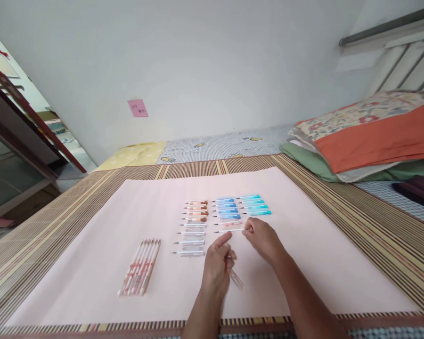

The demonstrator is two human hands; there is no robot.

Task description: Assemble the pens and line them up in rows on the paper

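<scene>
My right hand [261, 235] pinches the right end of a thin white pen refill [235, 230], whose dark tip points left just above the paper. My left hand [217, 263] is curled round a clear pen barrel [236, 280] that sticks out below the palm, its index finger stretched toward the refill. Beyond the hands lie short rows of pen parts, refills beside barrels: brown ones [198, 213], blue ones [229, 211], teal ones [257, 207] and clear ones [193, 247]. One pinkish barrel [232, 225] lies just behind the held refill.
A bundle of white pens with red patterns [141, 270] lies at the left on the pale pink sheet [92, 263]. Under the sheet is a striped mat [339, 212]. Folded bedding [374, 141] is piled at the right, and a wall [215, 70] rises behind.
</scene>
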